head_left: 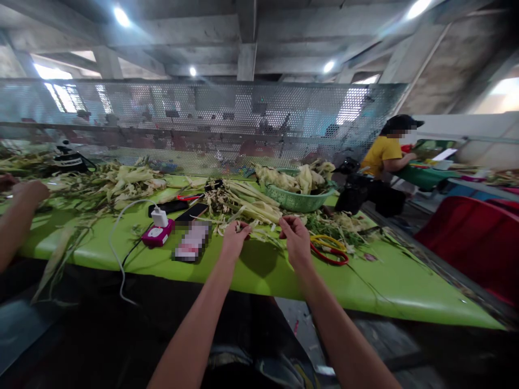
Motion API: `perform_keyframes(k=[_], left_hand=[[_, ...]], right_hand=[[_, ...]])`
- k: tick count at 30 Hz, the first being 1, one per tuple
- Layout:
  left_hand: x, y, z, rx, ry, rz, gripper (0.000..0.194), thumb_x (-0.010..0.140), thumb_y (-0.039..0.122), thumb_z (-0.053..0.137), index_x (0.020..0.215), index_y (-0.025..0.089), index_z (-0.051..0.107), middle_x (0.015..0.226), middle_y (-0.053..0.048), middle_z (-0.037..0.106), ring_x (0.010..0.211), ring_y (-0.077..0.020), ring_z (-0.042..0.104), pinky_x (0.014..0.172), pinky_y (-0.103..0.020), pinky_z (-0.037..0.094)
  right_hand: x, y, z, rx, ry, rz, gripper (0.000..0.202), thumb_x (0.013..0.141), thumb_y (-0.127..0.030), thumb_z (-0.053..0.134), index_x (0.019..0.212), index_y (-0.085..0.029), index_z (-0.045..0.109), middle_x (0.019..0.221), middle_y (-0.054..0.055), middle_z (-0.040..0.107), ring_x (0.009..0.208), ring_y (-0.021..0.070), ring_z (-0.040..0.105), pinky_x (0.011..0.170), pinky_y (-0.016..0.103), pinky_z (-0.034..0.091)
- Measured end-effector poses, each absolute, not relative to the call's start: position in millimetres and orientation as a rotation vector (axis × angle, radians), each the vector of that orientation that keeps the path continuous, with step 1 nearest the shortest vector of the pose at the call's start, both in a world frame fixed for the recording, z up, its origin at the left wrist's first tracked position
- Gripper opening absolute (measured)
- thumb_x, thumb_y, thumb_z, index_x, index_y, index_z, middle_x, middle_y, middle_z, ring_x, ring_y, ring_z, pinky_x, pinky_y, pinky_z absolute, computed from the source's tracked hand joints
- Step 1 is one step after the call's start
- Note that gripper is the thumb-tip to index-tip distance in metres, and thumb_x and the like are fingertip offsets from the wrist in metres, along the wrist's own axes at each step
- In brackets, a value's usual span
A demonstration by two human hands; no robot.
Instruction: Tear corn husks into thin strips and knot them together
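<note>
My left hand [236, 233] is closed above the front of the green table [255, 270], thumb against curled fingers. Pale plant bits show by its fingertips, but I cannot tell whether they are gripped. A short way to the right, my right hand [295, 235] makes a pinch, and whatever it holds is too small to name. Thin pale green plant strips [263, 236] lie behind and between the hands. Beyond them rests a heap of long pale green stalks [253, 202]. Beside my right hand lie yellow and red loops [330, 250], resembling tool handles.
A green basket [300, 201] of withered leaves stands behind. Left are a phone [192, 241], a purple power socket [158, 233] with a white charger [159, 217], a red-handled tool [190, 198] and more leaves [125, 183]. Another person's arm [20, 216] reaches in; someone in yellow [383, 156] sits right.
</note>
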State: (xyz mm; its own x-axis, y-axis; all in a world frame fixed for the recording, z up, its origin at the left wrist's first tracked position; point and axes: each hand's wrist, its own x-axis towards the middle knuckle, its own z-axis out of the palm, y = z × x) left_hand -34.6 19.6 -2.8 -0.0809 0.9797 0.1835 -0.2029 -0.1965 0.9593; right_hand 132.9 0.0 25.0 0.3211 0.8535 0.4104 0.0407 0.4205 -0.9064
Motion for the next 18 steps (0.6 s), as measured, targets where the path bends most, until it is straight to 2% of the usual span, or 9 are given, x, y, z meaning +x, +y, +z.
perform_keyframes(k=[3, 5, 7, 9, 11, 15, 18], left_hand=[[-32.1, 15.1, 1.8, 1.242, 1.003, 1.448, 0.016, 0.066, 0.029, 0.07, 0.069, 0.017, 0.06, 0.064, 0.001, 0.057, 0.058, -0.0111, 0.052, 0.06, -0.025, 0.044], [-30.6, 12.6, 5.1, 1.315, 1.018, 1.426, 0.014, 0.067, 0.027, 0.069, 0.069, 0.017, 0.06, 0.063, 0.002, 0.057, 0.057, -0.0106, 0.051, 0.059, -0.025, 0.042], [-29.8, 12.0, 6.7, 1.358, 1.025, 1.408, 0.013, 0.067, 0.027, 0.069, 0.069, 0.016, 0.061, 0.061, 0.002, 0.056, 0.056, -0.0102, 0.05, 0.059, -0.025, 0.041], [-29.7, 12.9, 6.3, 1.35, 1.025, 1.407, 0.015, 0.067, 0.028, 0.069, 0.069, 0.016, 0.061, 0.06, 0.002, 0.056, 0.056, -0.0101, 0.049, 0.058, -0.024, 0.04], [-30.0, 14.2, 5.1, 1.318, 1.017, 1.415, 0.017, 0.066, 0.029, 0.07, 0.07, 0.016, 0.06, 0.061, 0.003, 0.056, 0.057, -0.0101, 0.049, 0.059, -0.024, 0.04], [-30.1, 12.9, 5.8, 1.371, 0.974, 1.4, 0.023, 0.066, 0.034, 0.073, 0.073, 0.017, 0.06, 0.065, 0.002, 0.057, 0.061, -0.0104, 0.052, 0.064, -0.025, 0.043], [-29.1, 8.2, 9.7, 1.32, 0.881, 1.379, 0.031, 0.062, 0.037, 0.077, 0.078, 0.017, 0.059, 0.072, 0.002, 0.058, 0.065, -0.0108, 0.055, 0.067, -0.026, 0.046]], right_hand=[[127.7, -3.1, 26.6, -0.975, -1.3, 0.81, 0.032, 0.075, -0.043, 0.067, 0.097, -0.02, 0.06, 0.087, 0.001, 0.061, 0.054, 0.0077, 0.047, 0.051, 0.023, 0.042], [123.8, -4.2, 25.9, -0.974, -1.418, 0.941, 0.036, 0.073, -0.043, 0.069, 0.099, -0.02, 0.061, 0.089, 0.001, 0.063, 0.054, 0.0082, 0.048, 0.051, 0.024, 0.042], [121.0, -3.9, 24.1, -0.995, -1.479, 0.999, 0.036, 0.069, -0.045, 0.072, 0.091, -0.019, 0.063, 0.078, 0.0, 0.062, 0.053, 0.0092, 0.048, 0.05, 0.024, 0.041], [119.6, -3.0, 22.5, -1.032, -1.496, 0.979, 0.035, 0.063, -0.047, 0.076, 0.075, -0.018, 0.062, 0.062, -0.003, 0.057, 0.051, 0.0098, 0.045, 0.048, 0.024, 0.039], [119.0, -2.8, 22.3, -1.06, -1.493, 0.961, 0.037, 0.059, -0.049, 0.078, 0.066, -0.018, 0.058, 0.055, -0.004, 0.053, 0.049, 0.0098, 0.043, 0.047, 0.024, 0.036], [119.4, -5.2, 24.8, -1.041, -1.486, 0.978, 0.038, 0.064, -0.051, 0.075, 0.079, -0.019, 0.061, 0.061, -0.003, 0.056, 0.051, 0.0107, 0.044, 0.048, 0.024, 0.035], [122.0, -5.0, 24.2, -1.036, -1.498, 0.93, 0.034, 0.068, -0.05, 0.072, 0.077, -0.019, 0.062, 0.061, -0.003, 0.056, 0.054, 0.0115, 0.045, 0.051, 0.024, 0.035]])
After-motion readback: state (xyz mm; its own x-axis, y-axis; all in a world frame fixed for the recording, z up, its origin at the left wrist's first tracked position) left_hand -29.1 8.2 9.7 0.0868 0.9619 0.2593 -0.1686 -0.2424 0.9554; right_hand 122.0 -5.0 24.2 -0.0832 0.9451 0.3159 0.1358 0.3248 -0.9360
